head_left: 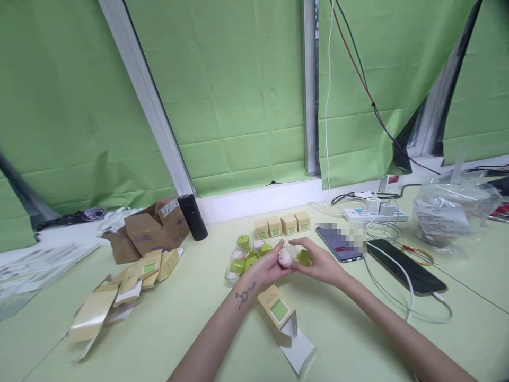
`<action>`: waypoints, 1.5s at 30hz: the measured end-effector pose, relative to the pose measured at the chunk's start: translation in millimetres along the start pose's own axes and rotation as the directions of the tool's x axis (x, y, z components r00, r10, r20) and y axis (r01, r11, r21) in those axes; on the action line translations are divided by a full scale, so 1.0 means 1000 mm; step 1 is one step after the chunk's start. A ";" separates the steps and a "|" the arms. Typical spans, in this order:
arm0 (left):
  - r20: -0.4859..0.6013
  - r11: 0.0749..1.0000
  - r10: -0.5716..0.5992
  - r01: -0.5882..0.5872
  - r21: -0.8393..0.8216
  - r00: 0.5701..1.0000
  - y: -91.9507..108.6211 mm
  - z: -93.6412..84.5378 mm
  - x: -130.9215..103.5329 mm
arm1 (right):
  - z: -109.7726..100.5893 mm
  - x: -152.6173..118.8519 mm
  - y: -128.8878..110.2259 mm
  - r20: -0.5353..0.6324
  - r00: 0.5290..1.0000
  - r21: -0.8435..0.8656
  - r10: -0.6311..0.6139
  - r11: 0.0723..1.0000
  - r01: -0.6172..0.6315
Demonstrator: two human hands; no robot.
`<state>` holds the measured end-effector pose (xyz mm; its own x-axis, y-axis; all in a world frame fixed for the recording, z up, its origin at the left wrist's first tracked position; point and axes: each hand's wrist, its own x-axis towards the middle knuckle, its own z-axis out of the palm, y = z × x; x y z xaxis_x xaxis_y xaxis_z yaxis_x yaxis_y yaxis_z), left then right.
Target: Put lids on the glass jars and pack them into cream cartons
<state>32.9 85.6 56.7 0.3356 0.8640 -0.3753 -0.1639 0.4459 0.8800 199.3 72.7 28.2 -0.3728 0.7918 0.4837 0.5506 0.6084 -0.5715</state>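
My left hand (268, 267) is closed around a pale pink, rounded, egg-like piece (285, 258). Just to its right, the fingers of my right hand (320, 263) curve round a small clear plastic case with a green part (304, 258); the two pieces meet or nearly meet between my hands. Beyond my left wrist lies a cluster of similar clear cases (238, 266) with green and pale pink parts, partly hidden by the hand. Below my hands an open kraft carton (277, 307) with a green square lies on the table, its white flap pointing toward me.
Several small closed cartons (281, 225) stand in a row at the back. Flattened cartons (127, 286) lie left, before a brown cardboard box (155, 228) and a black cylinder (192, 217). On the right are two phones (405, 266), cables, a power strip (376, 214) and a plastic bag (449, 212).
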 end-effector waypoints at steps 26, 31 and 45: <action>-0.003 0.987 0.086 -0.085 0.136 0.996 0.025 -0.021 -0.048 | 0.024 0.003 0.027 0.083 0.945 0.308 0.318 0.893 -0.328; -0.054 0.945 0.257 -0.262 -0.198 0.965 0.004 -0.022 -0.071 | 0.009 0.000 0.003 0.033 0.961 0.374 0.276 0.888 -0.267; -0.190 0.857 0.437 -0.471 -0.209 0.879 -0.051 -0.010 -0.071 | 0.022 -0.017 -0.047 0.006 0.967 0.203 -0.254 0.947 0.248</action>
<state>8.2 4.2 35.4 0.0477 0.9989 -0.0011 -0.4925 0.0245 0.8699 163.7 31.4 32.3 -0.5053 0.6113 0.6091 0.2773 0.7834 -0.5563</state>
